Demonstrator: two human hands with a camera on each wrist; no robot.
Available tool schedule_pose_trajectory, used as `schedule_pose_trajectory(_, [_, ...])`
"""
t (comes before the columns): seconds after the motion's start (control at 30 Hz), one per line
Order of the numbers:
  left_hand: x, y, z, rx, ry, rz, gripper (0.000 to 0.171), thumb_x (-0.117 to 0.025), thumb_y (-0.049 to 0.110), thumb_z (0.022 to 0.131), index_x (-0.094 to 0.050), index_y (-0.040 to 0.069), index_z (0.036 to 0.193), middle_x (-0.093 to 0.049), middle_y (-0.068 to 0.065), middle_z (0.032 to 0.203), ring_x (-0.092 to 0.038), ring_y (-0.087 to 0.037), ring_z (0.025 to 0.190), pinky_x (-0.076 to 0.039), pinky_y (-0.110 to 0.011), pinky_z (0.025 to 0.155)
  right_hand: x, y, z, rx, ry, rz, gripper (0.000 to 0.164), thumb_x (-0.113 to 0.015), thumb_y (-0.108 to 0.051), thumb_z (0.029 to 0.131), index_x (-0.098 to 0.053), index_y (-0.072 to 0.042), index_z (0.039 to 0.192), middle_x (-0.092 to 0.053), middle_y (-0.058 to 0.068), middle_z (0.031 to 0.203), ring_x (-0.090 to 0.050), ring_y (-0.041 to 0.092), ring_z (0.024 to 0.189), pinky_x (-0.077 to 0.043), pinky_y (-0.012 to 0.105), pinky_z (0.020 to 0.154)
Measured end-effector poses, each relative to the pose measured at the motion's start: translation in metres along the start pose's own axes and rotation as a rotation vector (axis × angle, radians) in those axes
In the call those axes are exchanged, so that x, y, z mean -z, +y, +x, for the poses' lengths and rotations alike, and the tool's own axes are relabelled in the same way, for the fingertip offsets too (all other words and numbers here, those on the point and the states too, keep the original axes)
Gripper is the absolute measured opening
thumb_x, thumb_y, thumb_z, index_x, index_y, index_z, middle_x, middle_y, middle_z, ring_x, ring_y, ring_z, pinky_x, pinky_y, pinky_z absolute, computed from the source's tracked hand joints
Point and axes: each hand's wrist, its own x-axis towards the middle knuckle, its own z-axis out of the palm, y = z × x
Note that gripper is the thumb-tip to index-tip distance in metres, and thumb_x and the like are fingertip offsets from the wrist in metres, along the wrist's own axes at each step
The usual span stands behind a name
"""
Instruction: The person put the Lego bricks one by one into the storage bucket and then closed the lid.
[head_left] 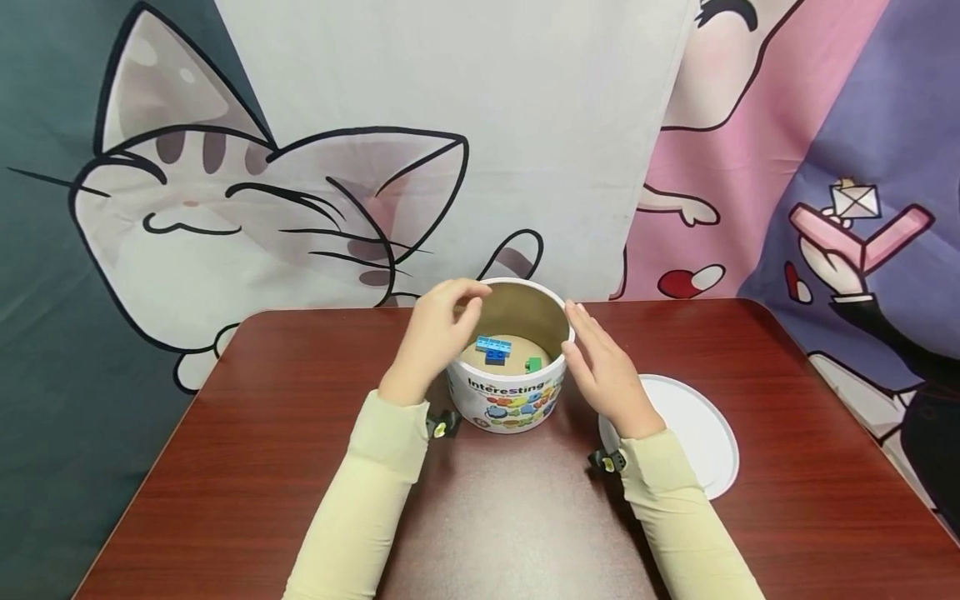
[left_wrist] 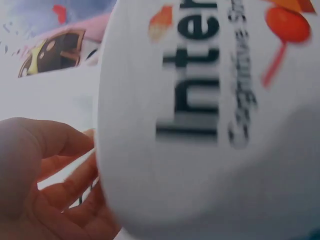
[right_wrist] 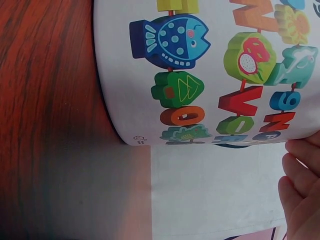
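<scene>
A white round tub [head_left: 504, 404] with printed "Interesting" lettering stands upright and lidless on the table. On its floor lie a light blue toy brick [head_left: 493, 345], a dark blue one [head_left: 495, 357] touching it, and a green one [head_left: 533, 364]. My left hand [head_left: 438, 333] is at the tub's left rim, fingers loosely bent; the left wrist view shows its fingertips [left_wrist: 90, 150] by the edge, partly hidden. Against the right side of the rim, my right hand [head_left: 606, 371] has its fingers extended, and in the right wrist view its fingertips [right_wrist: 299, 150] meet the printed wall.
A white round lid [head_left: 701, 425] lies on the table to the right, partly under my right forearm. The reddish-brown table [head_left: 300, 467] ends just behind the tub, where a cartoon cat curtain [head_left: 187, 275] hangs.
</scene>
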Motion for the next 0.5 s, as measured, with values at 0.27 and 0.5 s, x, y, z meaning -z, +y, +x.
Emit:
schedule_pose_trajectory(0.27, [0.014,-0.031,-0.022,0.100,0.192,-0.050,0.020,-0.059,0.007,0.099,-0.073,0.003,0.113,-0.073,-0.011,0.107,-0.069,-0.022,0.096,-0.056,-0.038,0.085,0.001,-0.001,0.000,-0.004,-0.003,0.002,0.058,-0.056,-0.025,0.103,-0.038,-0.007,0.156,-0.039,0.009,0.160,-0.035,0.030,0.147,-0.025,0.041,0.121])
schedule_pose_trajectory(0.5, [0.009,-0.061,-0.035,0.317,0.220,-0.014,0.020,-0.058,0.009,0.098,-0.072,0.003,0.111,-0.073,-0.015,0.110,-0.071,-0.028,0.098,-0.056,-0.045,0.087,0.001,-0.001,0.000,-0.007,-0.001,0.009,0.057,-0.054,-0.027,0.105,-0.038,-0.008,0.156,-0.039,0.009,0.160,-0.036,0.033,0.147,-0.026,0.042,0.121])
